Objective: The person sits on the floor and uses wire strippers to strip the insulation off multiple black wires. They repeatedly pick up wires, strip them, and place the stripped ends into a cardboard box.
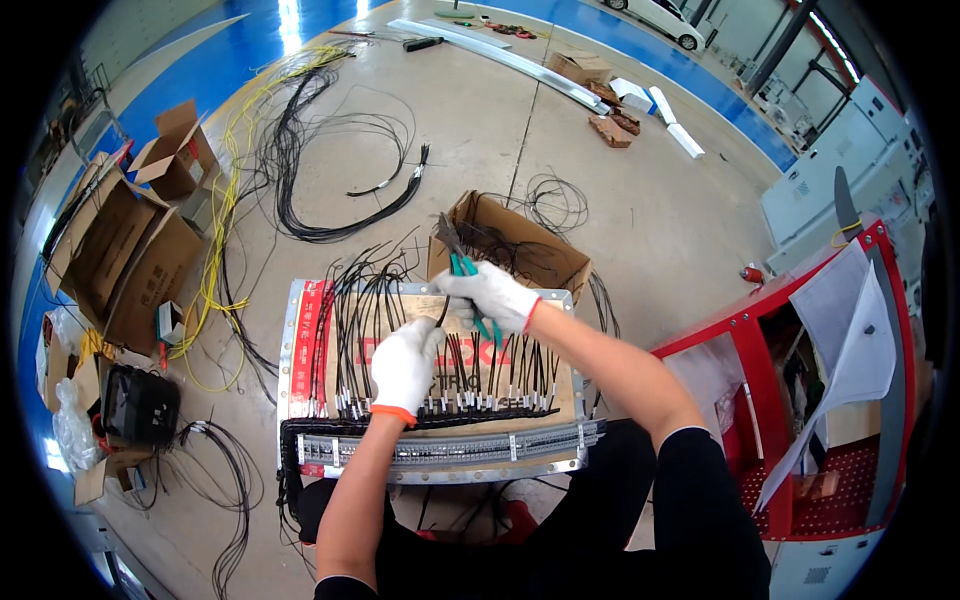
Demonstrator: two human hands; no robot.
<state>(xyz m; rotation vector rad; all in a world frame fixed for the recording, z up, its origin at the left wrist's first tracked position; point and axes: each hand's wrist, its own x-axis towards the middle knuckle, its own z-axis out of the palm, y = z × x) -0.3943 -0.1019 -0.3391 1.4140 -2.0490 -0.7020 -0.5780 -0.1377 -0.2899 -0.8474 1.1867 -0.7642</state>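
My left hand [403, 365], in a white glove with an orange cuff, pinches a black wire [444, 310] above the middle of a board. Close by on the right, my right hand [497, 297], in a similar glove with a red cuff, is closed around green-handled pliers [466, 268]. The jaws point up and away from me, towards the cardboard box. Beneath both hands a row of black wires [345, 345] with white sleeves fans out over a cardboard sheet [545, 315]. They branch from a black wire bundle [480, 418] beside a grey terminal strip [440, 449].
An open cardboard box [560, 260] with wires inside stands just beyond the board. Coils of black cable [290, 205] and yellow wire [232, 200] lie on the floor at left, near large boxes [135, 265]. A red-framed cabinet [740, 345] stands to the right.
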